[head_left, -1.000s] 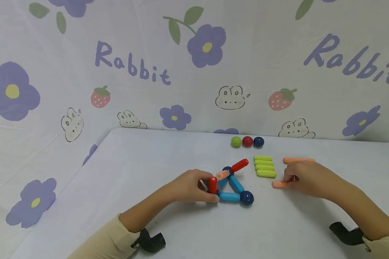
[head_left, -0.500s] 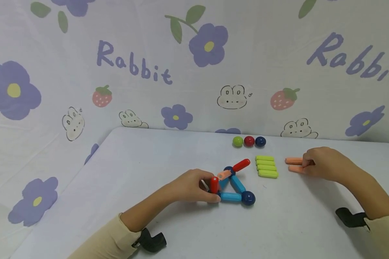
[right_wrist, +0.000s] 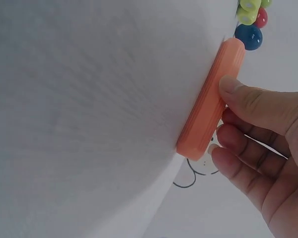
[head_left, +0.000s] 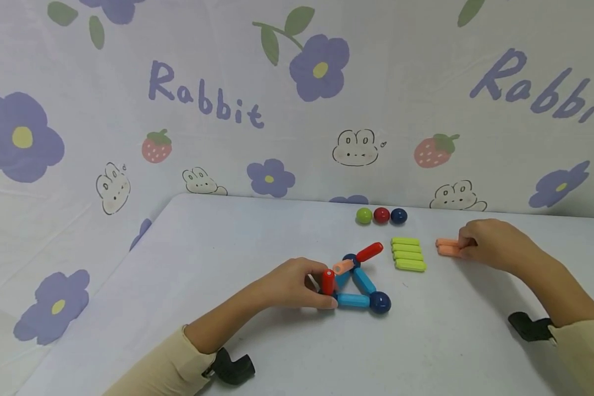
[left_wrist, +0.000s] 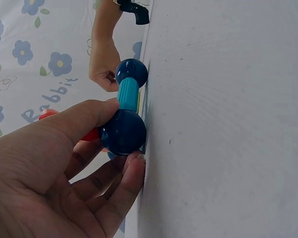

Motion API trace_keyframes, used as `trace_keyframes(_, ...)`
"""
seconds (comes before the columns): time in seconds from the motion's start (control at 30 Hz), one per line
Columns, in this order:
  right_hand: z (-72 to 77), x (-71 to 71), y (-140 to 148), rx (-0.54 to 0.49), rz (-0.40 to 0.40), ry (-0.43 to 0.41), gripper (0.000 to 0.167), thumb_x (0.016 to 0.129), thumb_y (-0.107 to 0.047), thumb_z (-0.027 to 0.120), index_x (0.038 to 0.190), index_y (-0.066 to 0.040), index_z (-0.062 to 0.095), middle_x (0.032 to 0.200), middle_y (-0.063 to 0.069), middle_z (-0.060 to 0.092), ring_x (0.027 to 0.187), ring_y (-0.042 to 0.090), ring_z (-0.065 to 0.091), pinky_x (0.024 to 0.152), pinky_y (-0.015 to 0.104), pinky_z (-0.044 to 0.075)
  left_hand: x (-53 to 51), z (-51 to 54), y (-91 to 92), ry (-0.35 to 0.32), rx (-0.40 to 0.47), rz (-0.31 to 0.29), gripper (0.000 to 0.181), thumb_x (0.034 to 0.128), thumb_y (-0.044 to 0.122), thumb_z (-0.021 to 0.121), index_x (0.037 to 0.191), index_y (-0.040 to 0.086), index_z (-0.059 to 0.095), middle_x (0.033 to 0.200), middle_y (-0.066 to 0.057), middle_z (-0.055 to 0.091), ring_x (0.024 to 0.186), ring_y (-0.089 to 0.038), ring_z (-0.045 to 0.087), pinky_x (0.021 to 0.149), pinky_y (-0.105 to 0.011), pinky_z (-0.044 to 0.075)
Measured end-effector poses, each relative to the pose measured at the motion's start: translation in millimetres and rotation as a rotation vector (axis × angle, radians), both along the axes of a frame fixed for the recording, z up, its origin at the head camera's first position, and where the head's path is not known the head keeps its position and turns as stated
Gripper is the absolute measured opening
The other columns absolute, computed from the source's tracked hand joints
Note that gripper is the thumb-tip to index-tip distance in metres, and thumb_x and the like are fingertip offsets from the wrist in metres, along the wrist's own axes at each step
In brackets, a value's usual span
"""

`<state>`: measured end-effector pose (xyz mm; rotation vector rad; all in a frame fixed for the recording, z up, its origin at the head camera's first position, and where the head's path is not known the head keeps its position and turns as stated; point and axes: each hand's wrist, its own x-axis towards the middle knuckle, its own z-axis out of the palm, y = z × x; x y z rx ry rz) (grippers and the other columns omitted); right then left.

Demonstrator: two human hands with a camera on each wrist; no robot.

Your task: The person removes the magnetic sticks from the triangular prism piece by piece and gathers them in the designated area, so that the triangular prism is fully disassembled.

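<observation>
My left hand (head_left: 294, 286) grips a corner of a triangle built from light-blue magnetic rods (head_left: 353, 300) and navy balls (head_left: 380, 302). In the left wrist view its thumb and fingers are round a navy corner ball (left_wrist: 123, 133). One red rod (head_left: 328, 281) stands up from that corner. At the back corner, another red rod (head_left: 369, 252) and an orange rod (head_left: 343, 268) slant upward. To the right, my right hand (head_left: 495, 246) pinches an orange magnetic rod (right_wrist: 211, 99) on the table. It lies alongside a second orange rod (head_left: 445, 242), their right ends hidden by my fingers.
Several lime-green rods (head_left: 408, 256) lie in a stack-like row between the triangle and my right hand. Behind them sit a green ball (head_left: 363, 215), a red ball (head_left: 381, 215) and a navy ball (head_left: 399, 216). A printed cloth (head_left: 297, 99) hangs beyond the white table (head_left: 257, 236).
My right hand has moved away from me and rightward with the orange rod, bringing it up against the other orange rod. My left hand keeps its hold on the triangle's corner.
</observation>
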<state>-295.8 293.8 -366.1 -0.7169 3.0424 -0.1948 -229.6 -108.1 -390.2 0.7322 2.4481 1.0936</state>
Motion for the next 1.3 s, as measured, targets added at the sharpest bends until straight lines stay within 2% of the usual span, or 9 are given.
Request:
trace_keyframes(0.2, -1.5, 1.0, -3.9, 0.008, -0.017, 0.014, 0.009, 0.084, -0.005, 0.078, 0.082, -0.011, 0.072, 0.076, -0.003, 0.058, 0.07, 0.019, 0.049, 0.061, 0.036, 0.044, 0.4, -0.1, -0.3, -0.001, 0.002, 0.002, 0.019, 0.0837, 0.029, 0.082, 0.097, 0.022, 0.07, 0.09, 0.007, 0.066, 0.081, -0.014, 0.064, 0.064, -0.029, 0.055)
trace_keyframes(0.33, -1.0, 6.4, -15.4, -0.018, 0.017, 0.072, 0.007, 0.084, -0.009, 0.08, 0.088, -0.01, 0.074, 0.078, -0.004, 0.061, 0.071, 0.018, 0.052, 0.064, 0.037, 0.048, 0.8, -0.8, -0.2, -0.004, 0.0, 0.001, 0.02, 0.0835, 0.029, 0.082, 0.097, 0.022, 0.07, 0.089, 0.007, 0.066, 0.081, -0.014, 0.064, 0.064, -0.029, 0.055)
trace_keyframes(0.43, 4.5, 13.0, -34.8, -0.046, 0.047, 0.095, 0.014, 0.083, -0.01, 0.082, 0.096, -0.01, 0.075, 0.082, -0.003, 0.064, 0.073, 0.017, 0.055, 0.065, 0.036, 0.051, 0.6, -1.9, -0.3, 0.002, -0.005, 0.0, 0.02, 0.0833, 0.03, 0.082, 0.096, 0.022, 0.07, 0.089, 0.007, 0.066, 0.08, -0.013, 0.064, 0.065, -0.029, 0.055)
trace_keyframes(0.53, 12.8, 20.9, -60.5, -0.081, 0.086, 0.096, 0.028, 0.082, -0.01, 0.083, 0.108, -0.007, 0.073, 0.095, 0.004, 0.069, 0.08, 0.02, 0.061, 0.068, 0.035, 0.056, 0.3, -3.0, -0.5, 0.009, -0.008, 0.001, 0.02, 0.0831, 0.031, 0.083, 0.096, 0.022, 0.07, 0.088, 0.008, 0.066, 0.08, -0.012, 0.064, 0.065, -0.029, 0.054)
trace_keyframes(0.67, 21.3, 31.1, -97.0, -0.125, 0.177, 0.096, 0.035, 0.083, -0.014, 0.082, 0.115, -0.009, 0.072, 0.108, 0.007, 0.07, 0.09, 0.025, 0.065, 0.073, 0.038, 0.058, 0.1, -3.3, -0.7, 0.011, -0.009, 0.002, 0.02, 0.0831, 0.031, 0.082, 0.096, 0.023, 0.07, 0.089, 0.009, 0.066, 0.08, -0.012, 0.064, 0.066, -0.029, 0.054)
trace_keyframes(0.8, 22.2, 36.7, -129.3, -0.104, 0.283, 0.106, 0.034, 0.082, -0.016, 0.082, 0.115, -0.01, 0.072, 0.109, 0.005, 0.069, 0.097, 0.025, 0.066, 0.077, 0.042, 0.059, 0.3, -2.7, -0.7, 0.017, -0.002, -0.001, 0.02, 0.0831, 0.031, 0.082, 0.097, 0.022, 0.07, 0.088, 0.009, 0.066, 0.079, -0.012, 0.064, 0.066, -0.029, 0.054)
trace_keyframes(0.93, 14.1, 35.9, -150.5, -0.04, 0.366, 0.13, 0.03, 0.081, -0.014, 0.084, 0.108, -0.011, 0.073, 0.1, 0.002, 0.07, 0.092, 0.02, 0.065, 0.075, 0.036, 0.058, 0.1, -2.8, -0.6, 0.022, 0.014, -0.014, 0.02, 0.0833, 0.031, 0.082, 0.096, 0.022, 0.07, 0.087, 0.009, 0.066, 0.077, -0.013, 0.063, 0.065, -0.028, 0.054)
trace_keyframes(1.07, 6.2, 33.3, -162.1, -0.008, 0.385, 0.137, 0.023, 0.081, -0.011, 0.083, 0.101, -0.012, 0.071, 0.09, -0.001, 0.067, 0.082, 0.015, 0.06, 0.072, 0.029, 0.056, -0.1, -2.6, -0.6, 0.019, 0.03, -0.029, 0.018, 0.0834, 0.031, 0.082, 0.094, 0.022, 0.069, 0.087, 0.009, 0.067, 0.077, -0.013, 0.064, 0.065, -0.028, 0.054)
trace_keyframes(1.3, 2.9, 31.3, -168.7, -0.02, 0.341, 0.112, 0.016, 0.084, -0.007, 0.079, 0.097, -0.011, 0.071, 0.089, 0.0, 0.068, 0.082, 0.017, 0.061, 0.076, 0.033, 0.057, -0.2, -0.6, -1.5, 0.025, 0.04, -0.038, 0.017, 0.0837, 0.029, 0.082, 0.093, 0.022, 0.069, 0.087, 0.01, 0.067, 0.078, -0.013, 0.065, 0.067, -0.028, 0.055)
